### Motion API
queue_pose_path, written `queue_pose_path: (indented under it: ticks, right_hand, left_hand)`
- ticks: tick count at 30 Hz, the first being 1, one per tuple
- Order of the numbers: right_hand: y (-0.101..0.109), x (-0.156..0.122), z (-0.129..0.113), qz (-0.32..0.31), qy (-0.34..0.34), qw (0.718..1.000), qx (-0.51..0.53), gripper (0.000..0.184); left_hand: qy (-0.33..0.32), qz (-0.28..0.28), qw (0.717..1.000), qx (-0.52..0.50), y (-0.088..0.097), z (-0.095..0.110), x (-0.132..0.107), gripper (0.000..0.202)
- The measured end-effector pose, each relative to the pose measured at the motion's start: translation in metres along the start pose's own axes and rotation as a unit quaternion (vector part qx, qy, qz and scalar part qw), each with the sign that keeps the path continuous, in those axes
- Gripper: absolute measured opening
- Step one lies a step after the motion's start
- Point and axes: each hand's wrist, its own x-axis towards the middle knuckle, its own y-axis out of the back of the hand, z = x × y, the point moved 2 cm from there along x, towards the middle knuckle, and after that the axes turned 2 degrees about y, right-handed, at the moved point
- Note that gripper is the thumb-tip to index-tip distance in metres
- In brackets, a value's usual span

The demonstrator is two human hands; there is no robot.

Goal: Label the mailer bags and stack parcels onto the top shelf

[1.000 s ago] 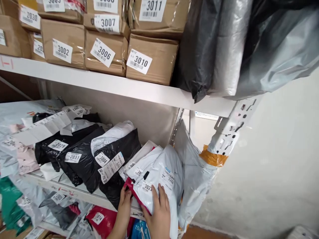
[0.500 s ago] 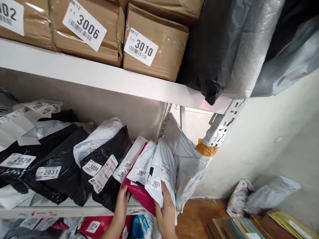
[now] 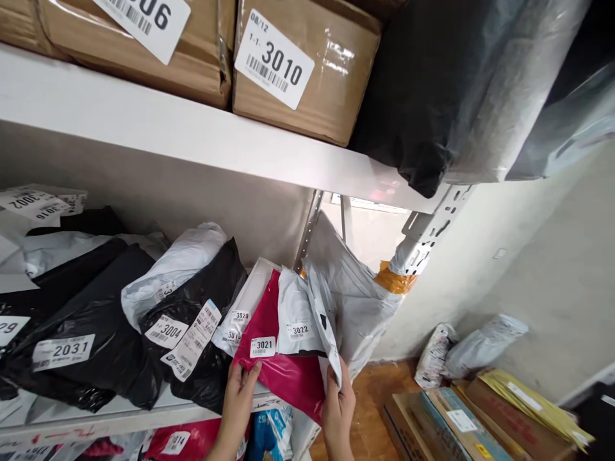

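A row of soft mailer parcels leans on the middle shelf. My left hand rests with its fingers spread on the lower corner of a magenta parcel labelled 3021. My right hand pinches the bottom edge of a white parcel and tilts it to the right, away from the magenta one. Between them stands a white parcel labelled 3022. Black parcels labelled 3004 and 2031 lie to the left.
Cardboard boxes, one numbered 3010, sit on the upper shelf beside dark plastic bags. A perforated steel post marks the shelf end. Flat boxes and wrapped parcels lie on the floor at right.
My right hand has pulled the white parcel rightward, uncovering the magenta parcel and its 3021 label. The view has shifted right and down, so more of the floor shows.
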Motion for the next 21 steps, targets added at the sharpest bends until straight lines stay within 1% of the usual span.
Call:
queue_pose_path:
  ticks: [2,4,6,7,9,11,14,15,18,19,21]
  right_hand:
    - [-0.003,-0.003,-0.004,-0.038,0.034,0.999,-0.009,0.048]
    - [-0.009,-0.007,-0.009,-0.105,0.098,0.989,-0.046,0.047]
    - [-0.017,-0.012,-0.015,-0.155,0.177,0.966,-0.107,0.057]
    - [-0.021,-0.015,-0.017,-0.167,0.211,0.953,-0.139,0.063]
    - [-0.026,-0.019,-0.018,-0.16,0.249,0.937,-0.183,0.077]
    - [-0.029,-0.021,-0.016,-0.129,0.241,0.943,-0.192,0.084]
    - [-0.032,-0.023,-0.009,-0.079,0.195,0.962,-0.175,0.081]
    - [-0.033,-0.023,-0.007,-0.071,0.188,0.964,-0.172,0.083]
    - [-0.037,-0.025,-0.004,-0.055,0.187,0.964,-0.182,0.097]
    - [-0.038,-0.026,-0.004,-0.048,0.185,0.963,-0.19,0.097]
    - [-0.039,-0.026,-0.002,-0.03,0.175,0.963,-0.203,0.085]
  left_hand:
    - [-0.008,0.001,1.0,0.028,-0.002,0.002,0.001,0.049]
    - [-0.021,0.01,0.998,0.059,-0.003,0.006,0.003,0.05]
    - [-0.036,0.017,0.995,0.088,-0.005,0.013,0.005,0.048]
    - [-0.044,0.019,0.994,0.102,-0.007,0.017,0.006,0.046]
    - [-0.065,0.016,0.99,0.124,-0.011,0.025,0.006,0.041]
    - [-0.086,0.005,0.987,0.139,-0.017,0.032,0.004,0.037]
    - [-0.102,-0.009,0.983,0.151,-0.026,0.042,0.0,0.033]
    - [-0.103,-0.013,0.983,0.154,-0.029,0.044,-0.003,0.033]
    - [-0.08,-0.037,0.985,0.151,-0.034,0.049,-0.008,0.041]
    - [-0.069,-0.054,0.986,0.142,-0.035,0.049,-0.009,0.045]
    - [-0.037,-0.067,0.993,0.091,-0.034,0.047,-0.008,0.052]
